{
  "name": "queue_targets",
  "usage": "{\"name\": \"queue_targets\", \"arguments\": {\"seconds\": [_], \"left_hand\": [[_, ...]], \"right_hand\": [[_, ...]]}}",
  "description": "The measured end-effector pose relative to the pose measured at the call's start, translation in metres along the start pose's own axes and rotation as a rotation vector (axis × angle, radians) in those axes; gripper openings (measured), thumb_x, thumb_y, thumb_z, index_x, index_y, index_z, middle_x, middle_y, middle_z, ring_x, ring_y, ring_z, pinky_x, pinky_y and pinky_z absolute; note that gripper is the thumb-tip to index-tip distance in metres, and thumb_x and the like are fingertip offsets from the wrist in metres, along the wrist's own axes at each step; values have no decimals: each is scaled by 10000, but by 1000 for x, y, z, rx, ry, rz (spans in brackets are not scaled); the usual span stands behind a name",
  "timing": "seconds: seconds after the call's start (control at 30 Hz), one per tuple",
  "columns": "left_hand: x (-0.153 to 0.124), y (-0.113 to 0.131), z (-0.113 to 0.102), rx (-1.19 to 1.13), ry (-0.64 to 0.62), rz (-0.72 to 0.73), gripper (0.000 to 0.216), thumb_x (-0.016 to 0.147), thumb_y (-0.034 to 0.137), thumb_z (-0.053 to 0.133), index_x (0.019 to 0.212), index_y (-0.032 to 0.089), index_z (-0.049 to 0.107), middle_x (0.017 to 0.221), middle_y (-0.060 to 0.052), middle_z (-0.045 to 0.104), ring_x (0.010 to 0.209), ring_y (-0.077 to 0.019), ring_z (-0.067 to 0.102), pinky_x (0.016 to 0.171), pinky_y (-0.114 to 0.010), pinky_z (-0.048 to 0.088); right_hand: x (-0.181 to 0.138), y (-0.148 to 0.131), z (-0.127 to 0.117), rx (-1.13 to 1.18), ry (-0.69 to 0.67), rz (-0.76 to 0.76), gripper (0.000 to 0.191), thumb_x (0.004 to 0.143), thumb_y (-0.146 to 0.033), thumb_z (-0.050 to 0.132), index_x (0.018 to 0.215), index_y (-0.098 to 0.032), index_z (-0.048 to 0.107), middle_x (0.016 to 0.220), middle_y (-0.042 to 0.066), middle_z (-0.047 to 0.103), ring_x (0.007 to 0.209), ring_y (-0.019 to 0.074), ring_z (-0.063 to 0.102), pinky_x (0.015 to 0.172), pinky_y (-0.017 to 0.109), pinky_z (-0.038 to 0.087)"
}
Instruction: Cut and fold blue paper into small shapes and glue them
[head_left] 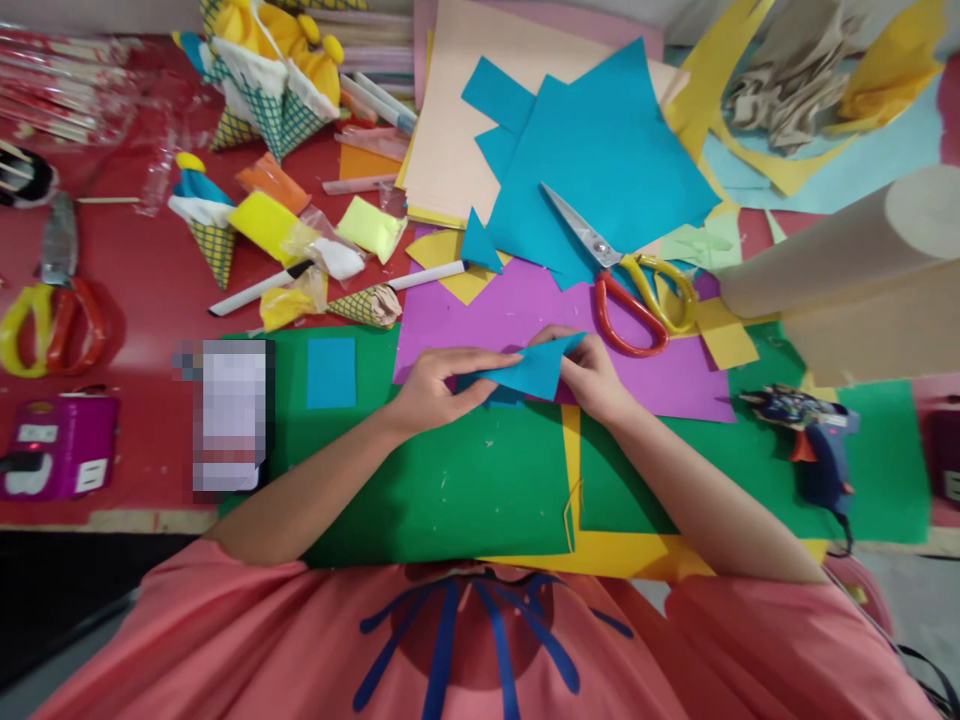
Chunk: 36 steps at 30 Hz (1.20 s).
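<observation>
Between my two hands is a small piece of blue paper [538, 370], tilted and apparently folded or curled. My left hand [442, 385] pinches its left side between thumb and fingers. At the right end, my right hand [592, 375] grips the paper, its fingertips partly hidden behind it. Both hands are above a purple sheet [480, 310] lying on a green sheet [450, 480]. Just beyond my right hand lie scissors [607, 255] with one red and one yellow handle. A blue paper square [331, 372] rests on the green sheet to the left.
Large blue sheets [585, 150] lie on peach paper at the back. A glue gun [817, 450] and a white paper roll [840, 240] are on the right. Leftward are a blurred-out phone [232, 415], second scissors [56, 300], a purple box [60, 445] and cone-shaped crafts [206, 225].
</observation>
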<state>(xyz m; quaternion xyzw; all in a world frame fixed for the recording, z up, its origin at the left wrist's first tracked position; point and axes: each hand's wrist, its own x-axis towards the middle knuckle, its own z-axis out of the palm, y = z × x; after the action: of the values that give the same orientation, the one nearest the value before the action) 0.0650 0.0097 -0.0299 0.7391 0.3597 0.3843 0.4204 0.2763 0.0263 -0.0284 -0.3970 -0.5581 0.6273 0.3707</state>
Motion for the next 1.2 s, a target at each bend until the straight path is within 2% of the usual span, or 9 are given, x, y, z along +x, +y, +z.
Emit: {"name": "queue_targets", "arguments": {"seconds": [0.1,0.23,0.4,0.57,0.8,0.9,1.0,1.2], "left_hand": [[1,3,-1,-56,-29,-20,276,881,375,565,1037,212,724,1030,-57,747,962,-169,703,852,-239,551],[1,1,3,-28,16,-118,196,883,335,575,848,192,704,836,-20,750,799,-118,701,746,-193,536],[-1,-3,8,-39,30,-210,230,842,391,620,920,182,564,801,-12,688,708,-94,667,618,-168,497],[2,0,5,33,-79,-183,186,873,351,559,833,171,586,736,9,654,658,-79,602,596,-172,458],[4,3,6,73,-98,-170,137,865,249,535,773,163,589,658,37,608,562,-51,506,525,-158,387],[4,2,6,70,-100,-189,140,863,260,537,775,163,585,654,36,603,567,-54,506,522,-158,381],[4,2,6,66,-93,-201,154,867,278,533,777,163,580,650,36,592,580,-57,512,534,-158,388],[3,1,5,68,-60,-251,203,880,337,522,789,165,581,665,29,606,587,-65,538,550,-170,413]], "right_hand": [[0,1,0,-17,11,-32,191,799,-360,620,740,-179,610,727,9,634,643,116,573,629,251,475],[-1,4,-1,-86,-8,-120,99,803,-274,622,811,-176,636,774,10,652,740,136,618,699,263,490],[-2,5,-1,-166,-88,-165,104,836,-259,606,841,-166,651,812,28,677,753,134,627,696,256,485],[-2,4,1,-209,-184,-232,91,834,-224,613,853,-149,662,827,39,693,760,133,638,716,256,485],[-3,0,3,-245,-195,-202,80,821,-192,598,848,-146,657,812,31,688,755,129,633,714,255,490],[-3,0,3,-215,-190,-179,76,807,-179,600,842,-150,660,824,28,694,745,124,630,700,247,488],[-2,3,2,-167,-126,-144,83,796,-168,591,836,-158,663,812,22,692,738,124,626,689,249,487],[0,4,0,-49,-1,-98,95,773,-266,663,773,-171,657,770,15,677,709,126,623,710,274,502]]}}
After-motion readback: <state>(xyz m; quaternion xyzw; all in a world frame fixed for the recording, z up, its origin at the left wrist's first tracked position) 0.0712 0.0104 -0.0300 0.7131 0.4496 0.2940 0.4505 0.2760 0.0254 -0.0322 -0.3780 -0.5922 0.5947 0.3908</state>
